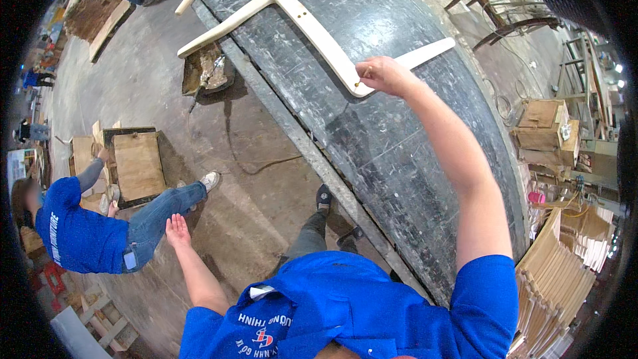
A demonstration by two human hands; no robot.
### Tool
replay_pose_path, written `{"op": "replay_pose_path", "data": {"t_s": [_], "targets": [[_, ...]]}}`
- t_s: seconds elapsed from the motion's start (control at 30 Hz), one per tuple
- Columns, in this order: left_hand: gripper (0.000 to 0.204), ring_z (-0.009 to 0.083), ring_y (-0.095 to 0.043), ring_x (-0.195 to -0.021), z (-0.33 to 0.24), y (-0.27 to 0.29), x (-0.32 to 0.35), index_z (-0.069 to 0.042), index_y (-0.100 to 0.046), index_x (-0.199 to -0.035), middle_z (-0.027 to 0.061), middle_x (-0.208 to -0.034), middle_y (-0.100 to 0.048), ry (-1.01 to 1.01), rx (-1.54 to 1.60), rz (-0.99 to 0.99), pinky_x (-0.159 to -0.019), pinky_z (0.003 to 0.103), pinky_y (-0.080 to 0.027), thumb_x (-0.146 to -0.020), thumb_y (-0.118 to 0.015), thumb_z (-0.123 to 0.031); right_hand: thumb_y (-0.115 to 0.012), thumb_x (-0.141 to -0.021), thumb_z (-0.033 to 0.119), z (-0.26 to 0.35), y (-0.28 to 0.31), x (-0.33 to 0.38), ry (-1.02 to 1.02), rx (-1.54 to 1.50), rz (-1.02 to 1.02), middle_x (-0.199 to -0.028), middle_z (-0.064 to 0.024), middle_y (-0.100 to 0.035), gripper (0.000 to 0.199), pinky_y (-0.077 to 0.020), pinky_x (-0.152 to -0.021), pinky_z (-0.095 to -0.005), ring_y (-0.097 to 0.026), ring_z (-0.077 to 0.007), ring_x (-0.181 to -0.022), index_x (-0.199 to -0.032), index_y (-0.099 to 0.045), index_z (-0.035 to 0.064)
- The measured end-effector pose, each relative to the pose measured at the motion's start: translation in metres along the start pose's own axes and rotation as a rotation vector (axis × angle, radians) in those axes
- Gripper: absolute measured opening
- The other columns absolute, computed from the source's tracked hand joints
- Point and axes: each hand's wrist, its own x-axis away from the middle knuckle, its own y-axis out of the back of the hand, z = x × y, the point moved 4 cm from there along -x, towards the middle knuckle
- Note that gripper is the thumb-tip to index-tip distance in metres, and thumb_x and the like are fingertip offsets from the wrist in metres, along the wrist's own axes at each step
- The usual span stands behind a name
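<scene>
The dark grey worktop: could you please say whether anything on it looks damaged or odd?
The dark grey worktop looks scuffed, with pale streaks and patches breaking its dark surface, probably ordinary wear. The cream-coloured angular frame on it shows no obvious break, though the right hand covers part of it.

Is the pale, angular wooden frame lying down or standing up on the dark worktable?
Lying down: the pale wooden frame stretches its long pieces across the dark, scuffed worktable, with the right hand at its near corner.
</scene>
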Motion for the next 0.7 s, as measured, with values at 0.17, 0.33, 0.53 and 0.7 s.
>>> {"op": "replay_pose_path", "data": {"t_s": [0.17, 0.33, 0.53, 0.7], "targets": [[0.039, 0.0309, -0.053, -0.107, -0.004, 0.036, 0.011, -0.003, -0.039, -0.124, 0.0147, -0.121, -0.049, -0.032, -0.042, -0.051, -0.092, 0.044, -0.046, -0.091, -0.048, -0.021, -0.055, -0.07, 0.008, -0.007, 0.006, -0.013, 0.018, -0.003, 0.252, -0.073, -0.0135, -0.061, 0.009, -0.0459, -0.065, -0.0401, -0.06, -0.0315, -0.074, -0.076, -0.063, 0.0067], [0.048, 0.0369, -0.052, -0.106, -0.021, 0.056, 0.005, 0.004, -0.032, -0.129, 0.0226, -0.126, -0.045, -0.093, -0.07, 0.048, -0.091, 0.046, -0.045, -0.091, -0.043, -0.022, -0.057, -0.068, 0.008, -0.004, 0.017, 0.005, -0.051, -0.039, 0.199, -0.073, -0.0173, -0.061, 0.011, -0.0453, -0.064, -0.0412, -0.058, -0.0368, -0.071, -0.076, -0.061, 0.0008], [0.037, 0.0286, -0.057, -0.098, -0.023, 0.053, 0.025, -0.007, -0.043, -0.121, 0.0149, -0.117, -0.053, -0.184, -0.242, 0.011, -0.081, 0.042, -0.05, -0.09, -0.049, -0.028, -0.06, -0.077, 0.008, 0.012, 0.025, 0.032, -0.525, -0.395, 0.001, -0.057, -0.0075, -0.055, 0.012, -0.0434, -0.045, -0.0272, -0.053, -0.0112, -0.05, -0.074, -0.057, -0.0028], [0.051, 0.0233, -0.05, -0.111, 0.007, -0.039, 0.077, -0.007, -0.04, -0.129, 0.0111, -0.127, -0.048, 0.041, -0.536, 0.675, -0.089, 0.046, -0.045, -0.092, -0.043, -0.042, -0.056, -0.07, 0.001, 0.002, 0.025, 0.04, -0.334, -0.271, 0.059, -0.062, -0.0092, -0.056, 0.004, -0.0441, -0.05, -0.0296, -0.055, -0.0158, -0.055, -0.072, -0.055, -0.0022]]}}
